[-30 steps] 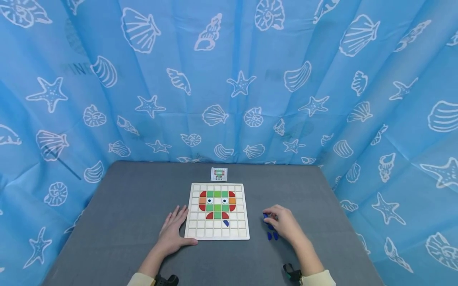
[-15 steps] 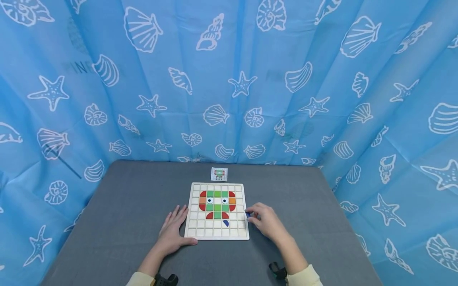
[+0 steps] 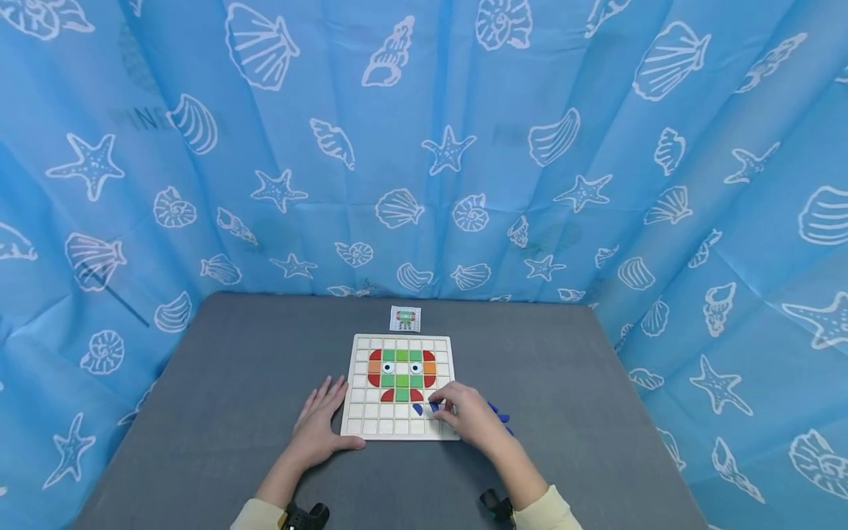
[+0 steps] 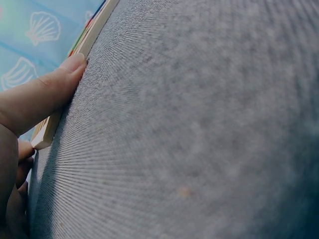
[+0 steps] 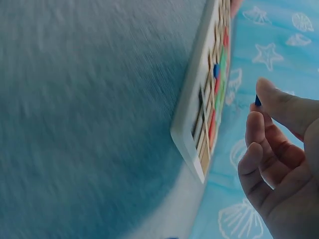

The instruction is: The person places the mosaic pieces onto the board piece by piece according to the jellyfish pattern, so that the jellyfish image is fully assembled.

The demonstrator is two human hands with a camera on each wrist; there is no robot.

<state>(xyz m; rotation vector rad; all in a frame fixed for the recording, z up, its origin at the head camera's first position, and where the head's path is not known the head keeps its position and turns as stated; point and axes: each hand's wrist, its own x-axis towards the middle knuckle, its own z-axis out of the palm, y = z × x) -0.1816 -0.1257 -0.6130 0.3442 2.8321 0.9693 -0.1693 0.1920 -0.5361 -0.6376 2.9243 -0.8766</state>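
Observation:
A white gridded board [image 3: 371, 426] bears red, green and orange tiles and two eye tiles, set in a face-like pattern. My right hand [image 3: 473, 421] pinches a small dark blue tile [image 5: 257, 101] between thumb and index finger, over the board's lower right squares. Beside it, a blue tile with a curved edge [image 3: 417, 409] lies on the board below the red one. My left hand [image 3: 321, 425] lies at the board's left side, fingers extended along that edge. Its thumb [image 4: 65, 79] touches the front edge in the left wrist view.
More blue tiles [image 3: 503, 418] lie on the grey cloth right of the board, partly hidden behind my right hand. A small printed card [image 3: 405, 319] with a similar pattern lies beyond the board. A blue shell-print curtain [image 3: 450, 221] surrounds the table.
My right hand has taken a blue tile from the group at the right and carried it left over the board. The left hand has stayed in place.

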